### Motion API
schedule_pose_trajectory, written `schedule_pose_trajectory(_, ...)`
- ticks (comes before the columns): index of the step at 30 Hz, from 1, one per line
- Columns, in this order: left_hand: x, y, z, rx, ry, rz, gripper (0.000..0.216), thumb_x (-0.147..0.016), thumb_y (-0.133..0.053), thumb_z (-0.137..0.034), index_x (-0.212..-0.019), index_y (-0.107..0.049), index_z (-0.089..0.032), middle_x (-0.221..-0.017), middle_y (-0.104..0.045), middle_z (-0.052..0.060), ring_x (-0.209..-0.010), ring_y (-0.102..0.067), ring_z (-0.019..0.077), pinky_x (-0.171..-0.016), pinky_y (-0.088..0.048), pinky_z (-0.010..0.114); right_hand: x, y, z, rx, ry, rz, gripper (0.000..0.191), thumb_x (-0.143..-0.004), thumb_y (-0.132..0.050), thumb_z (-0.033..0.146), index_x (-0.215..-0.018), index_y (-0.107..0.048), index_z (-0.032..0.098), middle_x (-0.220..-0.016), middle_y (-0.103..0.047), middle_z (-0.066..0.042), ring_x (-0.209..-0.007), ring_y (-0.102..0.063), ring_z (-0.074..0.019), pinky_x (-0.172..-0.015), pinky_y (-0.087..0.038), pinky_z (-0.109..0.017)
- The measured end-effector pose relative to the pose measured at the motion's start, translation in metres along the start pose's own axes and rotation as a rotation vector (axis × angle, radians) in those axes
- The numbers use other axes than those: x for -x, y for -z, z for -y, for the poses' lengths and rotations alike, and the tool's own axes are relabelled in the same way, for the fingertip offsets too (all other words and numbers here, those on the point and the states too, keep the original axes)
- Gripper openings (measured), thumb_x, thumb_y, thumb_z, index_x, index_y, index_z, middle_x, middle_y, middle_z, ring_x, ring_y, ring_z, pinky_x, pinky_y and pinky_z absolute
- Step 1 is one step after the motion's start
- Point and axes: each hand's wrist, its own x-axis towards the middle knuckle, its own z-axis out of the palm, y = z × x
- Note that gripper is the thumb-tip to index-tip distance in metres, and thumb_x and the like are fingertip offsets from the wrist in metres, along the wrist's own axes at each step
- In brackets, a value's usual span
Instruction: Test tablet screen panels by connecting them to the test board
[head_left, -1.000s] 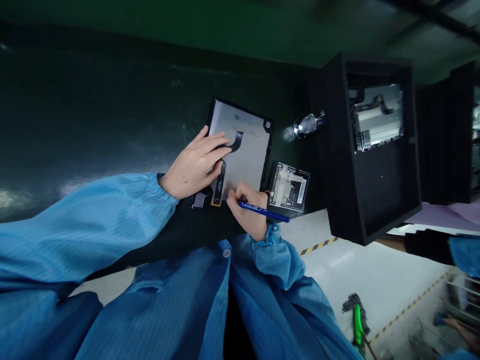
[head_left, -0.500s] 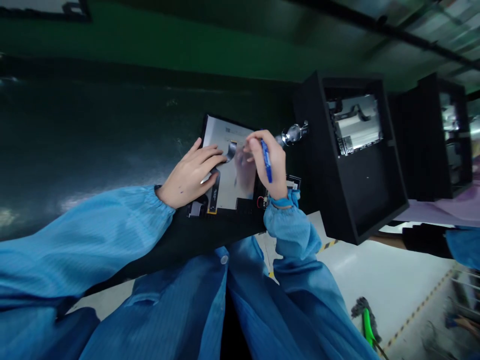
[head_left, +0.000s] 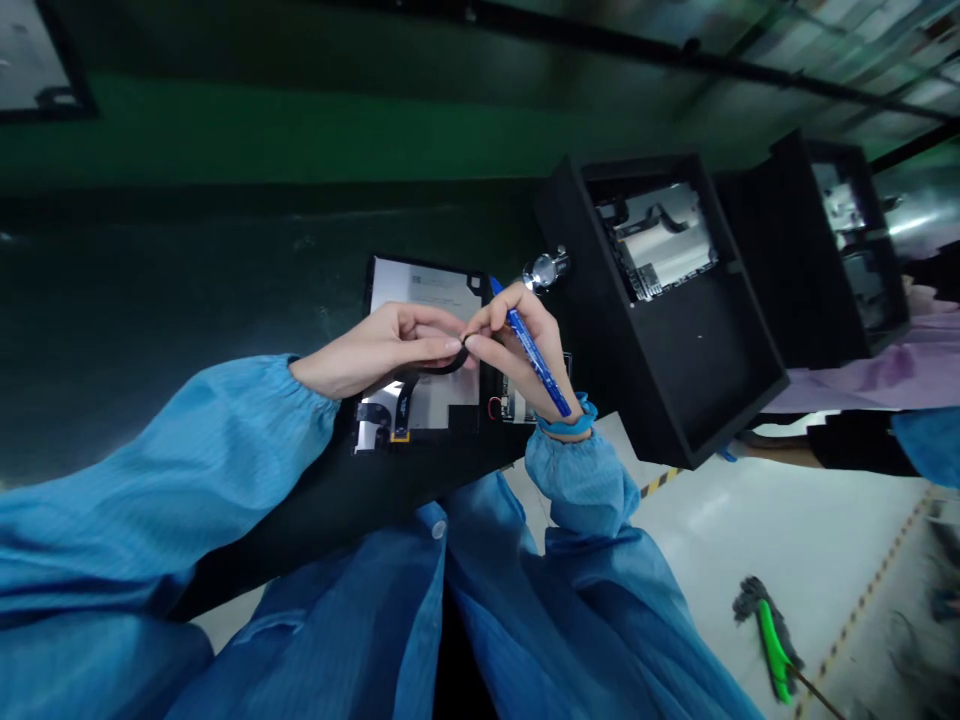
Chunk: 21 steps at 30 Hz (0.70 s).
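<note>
A flat display panel (head_left: 431, 288) with a silvery back lies on the dark work table in front of me. Over it, my left hand (head_left: 371, 348) pinches a black ribbon cable (head_left: 450, 364) between thumb and fingers. My right hand (head_left: 525, 335) meets it at the cable's end, thumb and forefinger pressed together there. A blue marker pen (head_left: 540, 364) is also tucked in my right hand, slanting down across the palm. Another black flex strip (head_left: 403, 402) sits on the panel's lower part. Beside the panel, partly behind my right hand, is a small circuit board (head_left: 514, 405) with a red wire.
A black box (head_left: 664, 375) to the right holds a similar panel (head_left: 667, 240); a second black box (head_left: 806, 255) stands beyond it. A shiny metal piece (head_left: 546, 268) is against the nearer box. A co-worker's arm (head_left: 780, 445) reaches in at right. A green-handled duster (head_left: 772, 645) is low right.
My left hand has gone from lying on the panel to pinching the cable. My right hand has come to meet it, still holding the pen. The view has shifted.
</note>
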Motion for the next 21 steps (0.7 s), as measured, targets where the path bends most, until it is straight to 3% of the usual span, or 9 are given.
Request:
schedule_pose_trajectory(4,-0.004,-0.012,0.002,0.148,0.133,0.122,0.027,-0.079,-0.081,-0.031,-0.103,-0.079,-0.020,-0.092,-0.080,0.007,-0.090,-0.075,0.0191,-0.083,-0.060,0.027,0.017,0.007,0.006,-0.036,-0.066,-0.034,0.029,-0.080,-0.081,0.027,-0.084,-0.052,0.023,-0.081,-0.066,0.004,-0.068,-0.063,-0.0112,-0.061,-0.052,-0.026)
schedule_pose_trajectory(9,-0.004,-0.022,0.003,0.124,0.203,0.129,0.019,-0.076,-0.084,-0.028,-0.094,-0.082,-0.023,-0.088,-0.080,0.005,-0.082,-0.075,0.0172,-0.078,-0.060,0.024,0.029,0.013,0.008,-0.018,-0.029,-0.076,0.025,-0.083,-0.079,0.027,-0.086,-0.055,0.022,-0.081,-0.067,0.003,-0.065,-0.063,-0.0095,-0.064,-0.052,-0.026)
schedule_pose_trajectory(15,-0.009,-0.035,-0.003,-0.069,0.165,0.205,0.014,-0.072,-0.083,-0.021,-0.086,-0.082,-0.023,-0.083,-0.080,0.003,-0.079,-0.075,0.0170,-0.078,-0.060,0.026,0.041,0.033,-0.008,-0.301,-0.208,0.127,0.032,-0.078,-0.083,0.027,-0.086,-0.052,0.023,-0.076,-0.064,0.006,-0.066,-0.064,-0.0097,-0.065,-0.054,-0.024)
schedule_pose_trajectory(17,-0.012,-0.040,0.001,-0.194,0.103,0.118,0.015,-0.073,-0.082,-0.025,-0.087,-0.081,-0.021,-0.080,-0.079,0.004,-0.075,-0.073,0.0177,-0.073,-0.060,0.027,0.045,0.039,-0.017,-0.197,-0.172,0.055,0.025,-0.084,-0.077,0.029,-0.092,-0.054,0.023,-0.084,-0.068,0.004,-0.076,-0.067,-0.0122,-0.075,-0.056,-0.028)
schedule_pose_trajectory(21,-0.018,-0.047,0.016,-0.650,-0.148,-0.170,0.016,-0.078,-0.076,-0.030,-0.088,-0.078,-0.018,-0.074,-0.073,0.003,-0.066,-0.064,0.0158,-0.064,-0.054,0.028,0.053,0.047,-0.038,0.388,-0.018,-0.289,0.012,-0.094,-0.063,0.030,-0.105,-0.060,0.025,-0.119,-0.070,-0.005,-0.115,-0.065,-0.0210,-0.105,-0.048,-0.040)
